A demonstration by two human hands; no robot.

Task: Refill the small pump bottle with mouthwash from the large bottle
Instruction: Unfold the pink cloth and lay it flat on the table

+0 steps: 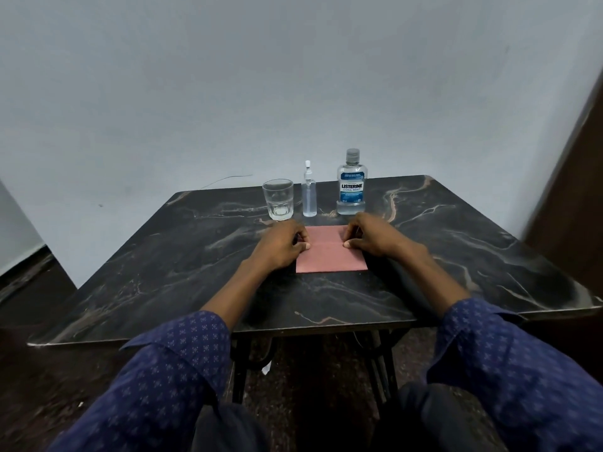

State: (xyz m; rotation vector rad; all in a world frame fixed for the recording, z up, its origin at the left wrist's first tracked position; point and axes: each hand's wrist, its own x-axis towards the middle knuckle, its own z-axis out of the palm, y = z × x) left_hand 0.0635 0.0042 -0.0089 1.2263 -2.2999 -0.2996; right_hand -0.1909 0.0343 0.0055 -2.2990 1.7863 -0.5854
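One dark marble-patterned square table [163,288] stands against a pale grey wall [228,76], and on it three vessels stand upright in a row, apart from one another, toward the twelve o'clock edge. Leftmost, at about eleven o'clock from the table's middle, is one clear faceted drinking glass [278,199]; whether it holds any liquid I cannot tell. Just to its right, at twelve o'clock, is one small clear plastic pump bottle with a white nozzle [309,192], its pump on top. At one o'clock is one large clear mouthwash bottle with a blue Listerine label and grey cap [351,184], cap on, with liquid visible in its base.

Nearer the person lies one flat pink rectangular cloth [329,254], creased across its middle. The left hand [283,244] sits at the cloth's nine o'clock edge, fingers curled, thumb and fingertips pinching that edge. The right hand [370,238] mirrors it at the three o'clock edge, fingers curled and pinching the cloth. Two dark blue patterned sleeves [169,370] cover the forearms at six o'clock.
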